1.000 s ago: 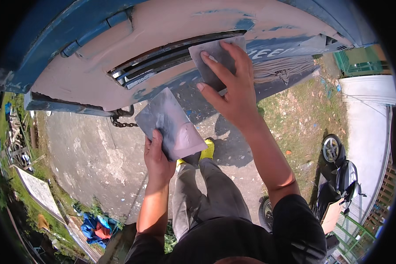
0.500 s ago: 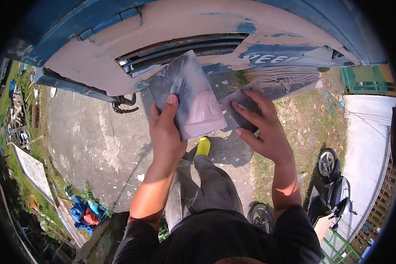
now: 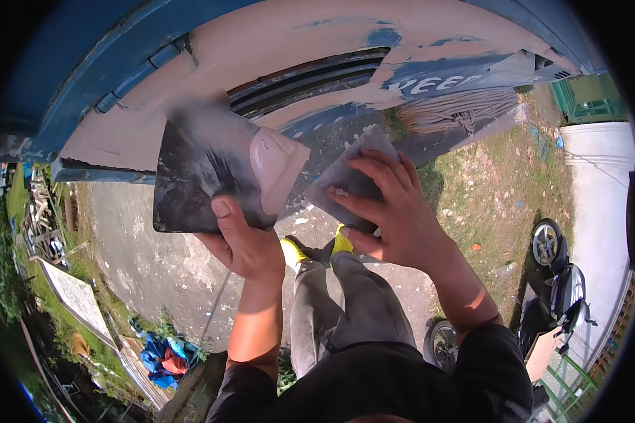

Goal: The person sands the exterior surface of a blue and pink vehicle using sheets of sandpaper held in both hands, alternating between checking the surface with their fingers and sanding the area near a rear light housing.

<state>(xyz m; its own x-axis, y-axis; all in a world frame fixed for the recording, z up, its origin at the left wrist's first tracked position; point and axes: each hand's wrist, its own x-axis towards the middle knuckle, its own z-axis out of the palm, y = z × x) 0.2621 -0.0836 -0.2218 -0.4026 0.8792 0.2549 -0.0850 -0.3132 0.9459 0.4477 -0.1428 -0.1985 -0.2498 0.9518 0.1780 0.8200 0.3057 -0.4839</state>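
The left hand (image 3: 243,243) holds a dark flat board (image 3: 190,180), a mixing plate, a little left of the centre of the frame. The thumb presses on the front face near the lower edge, and the other fingers are hidden behind the plate, so the hand is closed around that edge. On the right part of the board lies a lump of pink filler paste (image 3: 275,163), and pale dust or smear covers the upper part.

The right hand (image 3: 391,222) holds a smaller grey spreader (image 3: 349,173) just right of the centre. The fingers are spread flat over its face, and the thumb seems to go under the lower edge. The spreader's upper left edge is very near the paste, but I cannot tell if it touches.

The board looks thin, stiff and light, so a grip at one edge should be enough, but it must stay level. The paste appears soft and sticky, so it may slide or drip if the board tilts. The spreader looks thin and perhaps a little flexible; it is best held at the back, away from the working edge.

In the upper part of the frame is a blue vehicle body (image 3: 85,63) with large pinkish patches (image 3: 282,42) and a dark slot (image 3: 310,77). At the upper right, white lettering (image 3: 448,81) stands on the blue paint. At the lower left, a blue and red bundle (image 3: 164,356) lies on the ground, and a parked motorbike (image 3: 557,282) stands at the right.
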